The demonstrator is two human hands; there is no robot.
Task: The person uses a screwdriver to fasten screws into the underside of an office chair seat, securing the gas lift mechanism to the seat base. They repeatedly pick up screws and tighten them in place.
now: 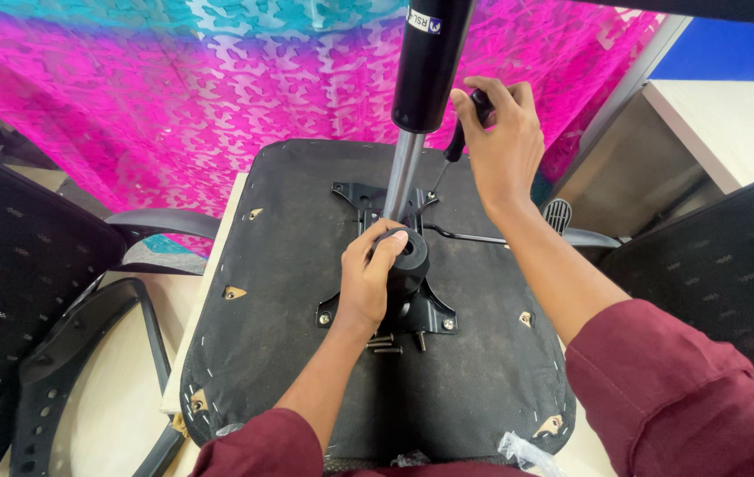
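Note:
An upturned office chair seat (288, 291) lies with its black underside facing up. A black metal mechanism plate (430, 311) is bolted at its middle, and a gas lift cylinder (425, 66) with a chrome rod (403, 177) rises from it. My left hand (368, 278) grips a black knob (412, 256) on the mechanism. My right hand (500, 141) holds a black-handled screwdriver (458, 141), its tip down at the plate's far right corner. A few loose screws (386, 343) lie on the seat just below the plate.
A black armrest frame (68, 371) rests at the left on the light table (121, 397). Black mesh chair backs stand at the far left (6, 283) and right (730, 265). A pink and teal cloth (174, 88) hangs behind. A lever (483, 237) sticks out to the right.

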